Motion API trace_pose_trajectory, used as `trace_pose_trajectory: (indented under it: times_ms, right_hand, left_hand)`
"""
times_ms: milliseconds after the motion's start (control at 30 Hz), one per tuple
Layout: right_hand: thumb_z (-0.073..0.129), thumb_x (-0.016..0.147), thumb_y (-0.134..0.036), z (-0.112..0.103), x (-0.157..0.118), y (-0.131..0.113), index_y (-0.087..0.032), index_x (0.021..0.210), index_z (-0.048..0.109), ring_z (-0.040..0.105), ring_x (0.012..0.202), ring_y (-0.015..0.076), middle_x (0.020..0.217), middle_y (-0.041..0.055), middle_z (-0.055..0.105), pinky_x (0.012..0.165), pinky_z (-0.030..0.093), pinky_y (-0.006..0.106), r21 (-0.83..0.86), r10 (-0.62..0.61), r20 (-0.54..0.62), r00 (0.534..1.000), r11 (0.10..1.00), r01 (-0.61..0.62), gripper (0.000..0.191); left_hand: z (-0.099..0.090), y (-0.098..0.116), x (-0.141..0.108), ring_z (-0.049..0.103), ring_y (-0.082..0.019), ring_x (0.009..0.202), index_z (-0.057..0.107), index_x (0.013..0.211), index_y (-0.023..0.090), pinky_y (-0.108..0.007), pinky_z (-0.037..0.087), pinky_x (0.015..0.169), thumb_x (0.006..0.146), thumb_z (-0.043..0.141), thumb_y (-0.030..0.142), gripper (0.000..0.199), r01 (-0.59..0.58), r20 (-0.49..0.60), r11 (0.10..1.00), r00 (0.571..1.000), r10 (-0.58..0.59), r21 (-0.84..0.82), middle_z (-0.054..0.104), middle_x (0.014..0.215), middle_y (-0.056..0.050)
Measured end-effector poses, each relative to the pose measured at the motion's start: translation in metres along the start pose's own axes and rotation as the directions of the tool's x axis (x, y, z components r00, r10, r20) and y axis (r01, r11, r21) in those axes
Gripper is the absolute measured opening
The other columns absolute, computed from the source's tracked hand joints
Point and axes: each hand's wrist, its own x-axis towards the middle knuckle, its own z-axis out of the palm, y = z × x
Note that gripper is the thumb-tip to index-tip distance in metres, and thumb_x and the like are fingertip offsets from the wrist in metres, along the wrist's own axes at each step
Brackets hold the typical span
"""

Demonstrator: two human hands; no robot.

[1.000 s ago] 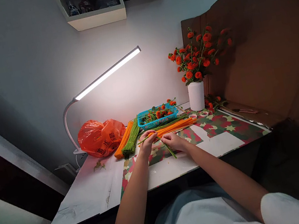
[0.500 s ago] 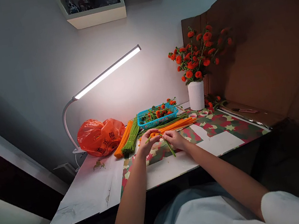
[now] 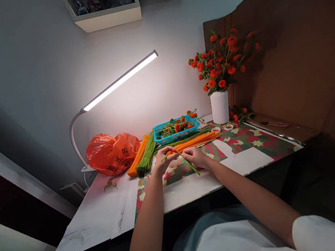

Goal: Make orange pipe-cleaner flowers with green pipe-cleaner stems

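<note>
My left hand (image 3: 163, 162) is closed in a pinch, its fingers meeting those of my right hand above the table. A green pipe cleaner (image 3: 193, 168) slants down from the fingers, and a short green end also shows across my left hand. My right hand (image 3: 197, 157) is closed on the pipe cleaner at its fingertips. A bit of orange shows by the left fingers, but I cannot tell whether it is held or lies behind. Just beyond the hands lie loose orange pipe cleaners (image 3: 199, 139).
Bundles of orange pipe cleaners (image 3: 139, 155) and green pipe cleaners (image 3: 147, 154) lie left, beside a red plastic bag (image 3: 111, 155) and desk lamp (image 3: 119, 82). Behind are a blue basket (image 3: 160, 136) of flowers and a white vase (image 3: 220, 107). Cardboard (image 3: 288, 56) stands right.
My two hands have shifted slightly, fingertips still close together. The lower end of the green pipe cleaner has swung a little to the right.
</note>
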Motion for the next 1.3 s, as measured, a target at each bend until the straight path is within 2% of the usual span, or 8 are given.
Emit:
trace_pose_trajectory:
  times_ms: [533, 700, 833, 933, 1033, 1167, 1300]
  right_hand:
    - [0.049, 0.072, -0.042, 0.001, 0.0, -0.002, -0.02, 0.053, 0.033, 0.027, 0.051, 0.0079, 0.053, -0.0062, 0.029, 0.05, 0.021, 0.024, 0.032, 0.026, 0.03, 0.999, 0.999, -0.027, 0.033]
    - [0.049, 0.072, -0.041, 0.0, 0.0, -0.002, -0.02, 0.052, 0.034, 0.028, 0.051, 0.0082, 0.053, -0.006, 0.03, 0.051, 0.023, 0.024, 0.045, 0.011, 0.024, 1.0, 0.999, -0.012, 0.033]
    - [0.048, 0.073, -0.04, -0.003, 0.0, 0.0, -0.02, 0.053, 0.038, 0.03, 0.052, 0.0091, 0.054, -0.0053, 0.033, 0.052, 0.025, 0.025, 0.048, 0.004, -0.022, 1.0, 0.999, -0.003, 0.03]
    - [0.047, 0.075, -0.041, -0.003, 0.001, 0.002, -0.02, 0.056, 0.04, 0.033, 0.053, 0.01, 0.055, -0.0047, 0.035, 0.052, 0.026, 0.025, 0.047, 0.008, -0.102, 0.995, 0.999, -0.003, 0.029]
    - [0.047, 0.075, -0.041, -0.002, 0.001, 0.002, -0.019, 0.057, 0.042, 0.033, 0.054, 0.0099, 0.055, -0.0047, 0.036, 0.053, 0.027, 0.024, 0.036, -0.003, -0.122, 0.993, 0.999, 0.008, 0.029]
    - [0.049, 0.075, -0.04, 0.0, -0.002, -0.001, -0.019, 0.055, 0.039, 0.034, 0.053, 0.009, 0.054, -0.0054, 0.036, 0.053, 0.028, 0.024, 0.019, -0.006, -0.025, 1.0, 1.0, 0.007, 0.031]
    - [0.056, 0.074, -0.043, 0.001, -0.002, -0.002, -0.019, 0.06, 0.045, 0.039, 0.054, 0.0093, 0.057, -0.0046, 0.043, 0.052, 0.029, 0.024, 0.033, 0.048, 0.038, 0.998, 0.998, -0.049, 0.03]
  left_hand:
    - [-0.007, 0.003, 0.001, 0.049, -0.009, 0.05, 0.063, 0.062, 0.015, -0.023, 0.04, 0.051, 0.052, 0.077, 0.022, 0.019, -0.015, -0.056, 0.998, 0.998, 0.012, -0.059, 0.059, 0.058, 0.001]
    - [-0.007, 0.005, 0.0, 0.049, -0.008, 0.05, 0.063, 0.062, 0.015, -0.023, 0.041, 0.051, 0.053, 0.079, 0.024, 0.02, -0.013, -0.042, 0.999, 0.999, 0.011, -0.048, 0.059, 0.057, 0.001]
    - [-0.005, 0.007, -0.003, 0.053, -0.009, 0.057, 0.066, 0.073, 0.015, -0.022, 0.043, 0.054, 0.054, 0.081, 0.024, 0.026, -0.03, -0.023, 0.999, 0.999, 0.029, -0.037, 0.065, 0.071, -0.001]
    - [-0.006, 0.004, -0.001, 0.062, -0.013, 0.07, 0.067, 0.084, 0.015, -0.024, 0.049, 0.063, 0.051, 0.084, 0.027, 0.039, -0.027, -0.071, 0.989, 0.997, 0.017, -0.148, 0.07, 0.09, -0.006]
    - [-0.008, -0.001, 0.004, 0.067, -0.017, 0.078, 0.067, 0.084, 0.013, -0.027, 0.052, 0.072, 0.051, 0.086, 0.032, 0.043, -0.032, -0.175, 0.948, 0.984, -0.025, -0.315, 0.072, 0.092, -0.01]
    - [-0.005, -0.007, 0.008, 0.069, -0.017, 0.078, 0.067, 0.08, 0.013, -0.027, 0.052, 0.074, 0.047, 0.088, 0.033, 0.043, -0.038, -0.235, 0.905, 0.97, -0.069, -0.423, 0.073, 0.084, -0.007]
    - [0.004, -0.009, 0.006, 0.069, -0.016, 0.073, 0.069, 0.08, 0.012, -0.028, 0.053, 0.075, 0.046, 0.088, 0.031, 0.044, -0.001, -0.204, 0.905, 0.974, -0.095, -0.426, 0.074, 0.082, -0.007]
